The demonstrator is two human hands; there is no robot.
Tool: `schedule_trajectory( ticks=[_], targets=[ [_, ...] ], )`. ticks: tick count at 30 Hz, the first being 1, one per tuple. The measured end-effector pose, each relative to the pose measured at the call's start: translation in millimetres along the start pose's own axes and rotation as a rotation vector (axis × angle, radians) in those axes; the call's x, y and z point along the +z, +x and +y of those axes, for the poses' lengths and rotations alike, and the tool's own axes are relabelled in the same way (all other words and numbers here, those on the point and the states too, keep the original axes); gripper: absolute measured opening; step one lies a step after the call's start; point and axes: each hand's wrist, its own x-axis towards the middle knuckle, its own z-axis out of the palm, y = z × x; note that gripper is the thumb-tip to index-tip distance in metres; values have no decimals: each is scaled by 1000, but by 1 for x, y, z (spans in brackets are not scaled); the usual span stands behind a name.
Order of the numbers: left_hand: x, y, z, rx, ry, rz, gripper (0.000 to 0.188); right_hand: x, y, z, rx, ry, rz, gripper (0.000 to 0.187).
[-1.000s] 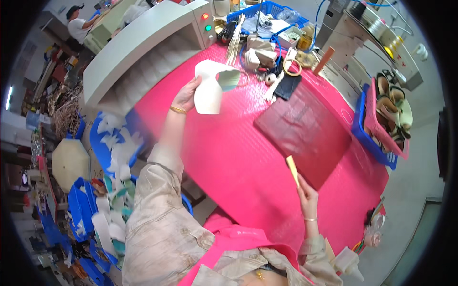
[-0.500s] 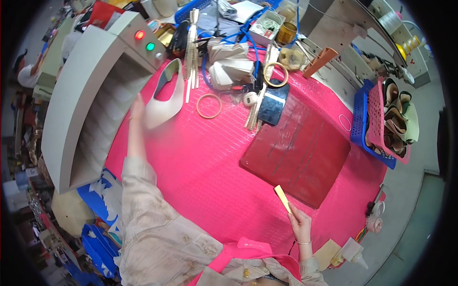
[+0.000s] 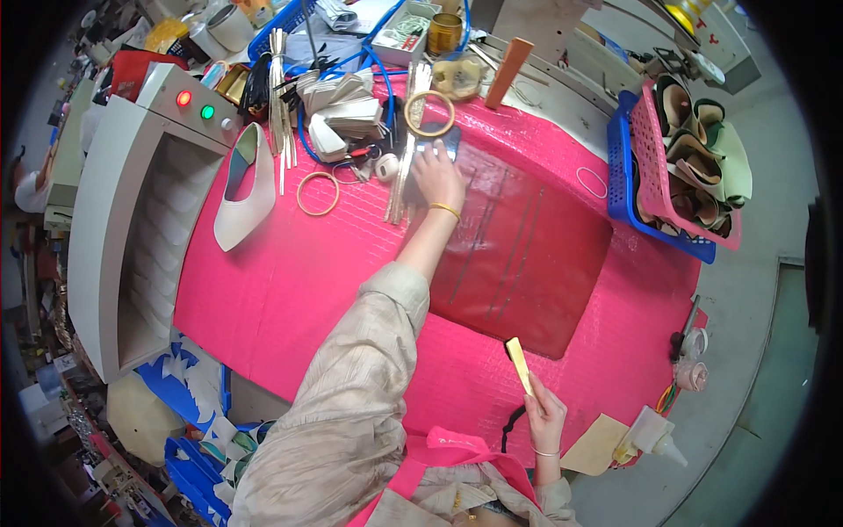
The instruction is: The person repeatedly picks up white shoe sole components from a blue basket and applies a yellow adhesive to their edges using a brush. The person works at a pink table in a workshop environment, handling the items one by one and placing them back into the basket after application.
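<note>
**Two hands at a pink worktable: left over a phone, right grasping a stick**

The left hand (image 3: 441, 183) reaches across the table (image 3: 290, 316), its fingers spread over a dark phone (image 3: 452, 140) at the far edge of a red mat (image 3: 527, 255); whether they grip it cannot be told. The right hand (image 3: 546, 420), near the mat's close edge, grasps a yellow stick (image 3: 519, 364) between thumb and fingers, its free end pointing away from the wearer.

The white shoe upper (image 3: 250, 202) lies on the table at left, apart from both hands, its pointed toe toward the wearer and its opening upward. Left of it stands a grey machine (image 3: 97, 246) with one red and one green light. To the upper's right lies a thin ring (image 3: 318, 214); a second ring (image 3: 407, 112) lies just beyond the left hand, beside the phone.

At far right, a pink basket (image 3: 654, 149) filled with shoe parts (image 3: 694, 158) sits in a blue basket (image 3: 621, 167). Nearer the wearer are a white bottle (image 3: 648, 430) and a tan sheet (image 3: 595, 446).
</note>
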Motion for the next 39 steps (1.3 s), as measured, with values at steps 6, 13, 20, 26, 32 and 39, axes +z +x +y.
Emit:
schedule_trajectory(
  ticks=[6,13,20,26,32,39],
  targets=[
    [-2,1,16,-31,40,-41,56,-17,-4,13,135,75,-32,34],
    [-8,0,20,-111,-78,-10,72,-16,-10,22,-3,106,69,36],
    [-136,-141,21,209,-682,-202,41,-22,-41,27,117,502,140,49],
    [-247,-304,-24,-20,-677,-657,21,-35,-70,58,94,848,-178,40],
    [-329,-395,-22,-272,-510,-447,21,-42,-104,77,-95,989,-273,30],
    [-423,-538,-44,-435,-255,-343,25,-59,-157,101,15,985,-607,27]
  ],
)
